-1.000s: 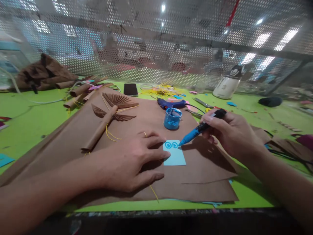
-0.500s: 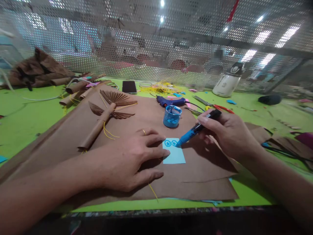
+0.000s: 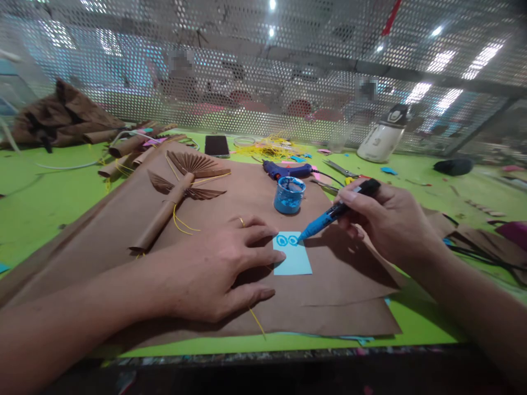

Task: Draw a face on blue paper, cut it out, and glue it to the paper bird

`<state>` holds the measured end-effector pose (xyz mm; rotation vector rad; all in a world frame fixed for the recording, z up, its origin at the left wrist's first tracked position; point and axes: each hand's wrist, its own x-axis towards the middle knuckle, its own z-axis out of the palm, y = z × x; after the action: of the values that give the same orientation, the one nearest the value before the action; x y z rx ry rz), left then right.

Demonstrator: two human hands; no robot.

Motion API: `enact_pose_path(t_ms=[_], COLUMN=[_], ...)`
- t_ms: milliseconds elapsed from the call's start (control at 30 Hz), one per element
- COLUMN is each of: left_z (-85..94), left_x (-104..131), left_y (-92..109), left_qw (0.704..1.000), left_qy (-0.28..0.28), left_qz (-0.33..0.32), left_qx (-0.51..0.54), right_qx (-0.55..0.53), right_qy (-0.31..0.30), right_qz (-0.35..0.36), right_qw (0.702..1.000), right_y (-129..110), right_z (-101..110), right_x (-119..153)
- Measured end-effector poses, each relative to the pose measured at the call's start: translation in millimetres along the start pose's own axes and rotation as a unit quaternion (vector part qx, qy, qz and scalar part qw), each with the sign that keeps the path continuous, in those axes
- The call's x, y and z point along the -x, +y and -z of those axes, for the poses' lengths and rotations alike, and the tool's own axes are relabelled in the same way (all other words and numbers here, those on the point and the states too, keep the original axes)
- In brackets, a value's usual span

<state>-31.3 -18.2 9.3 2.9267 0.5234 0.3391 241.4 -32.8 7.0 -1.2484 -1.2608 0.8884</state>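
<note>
A small light-blue paper (image 3: 293, 262) lies on brown paper (image 3: 230, 192), with two blue ringed ovals drawn side by side near its top edge. My left hand (image 3: 230, 263) rests flat with fingers apart, two fingertips on the paper's left edge. In my right hand (image 3: 379, 219) is a blue marker with a black end (image 3: 323, 220), its tip at the right oval. Behind the light-blue paper stands a small blue-stained jar (image 3: 289, 196). A rolled brown paper figure with pleated wings (image 3: 167, 211) lies to the left.
Behind the jar is a blue glue gun (image 3: 288, 170). Scissors (image 3: 340, 168), a white bottle (image 3: 381, 137), a phone (image 3: 217, 146) and tangled yellow string (image 3: 269, 147) lie or stand farther back. Brown paper rolls (image 3: 123, 145) are at the left, below a perforated metal screen (image 3: 255, 71).
My right hand has shifted slightly right with the marker, and the tip now sits at the right oval's outer edge. My left hand keeps its place on the paper.
</note>
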Motion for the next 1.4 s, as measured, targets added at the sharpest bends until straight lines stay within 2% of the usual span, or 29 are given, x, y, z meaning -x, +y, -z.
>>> enact_pose_path(t_ms=[300, 667, 900, 1400], left_z=[-0.6, -0.4, -0.3, -0.2], left_x=[-0.4, -0.8, -0.7, 0.0], left_y=[0.4, 0.4, 0.6, -0.4], left_qw=[1.0, 1.0, 1.0, 1.0], left_qy=[0.008, 0.003, -0.001, -0.007], left_qz=[-0.006, 0.001, 0.0, 0.001], left_qx=[0.003, 0.001, -0.001, 0.002], right_qx=[0.01, 0.011, 0.017, 0.021], right_qy=[-0.007, -0.067, -0.052, -0.062], right_qz=[0.002, -0.008, -0.001, -0.022], right_qw=[1.0, 0.998, 0.999, 0.998], right_y=[0.8, 2.8, 2.2, -0.2], right_z=[0.1, -0.9, -6.5, -4.9], right_x=[0.9, 1.2, 3.7, 4.2])
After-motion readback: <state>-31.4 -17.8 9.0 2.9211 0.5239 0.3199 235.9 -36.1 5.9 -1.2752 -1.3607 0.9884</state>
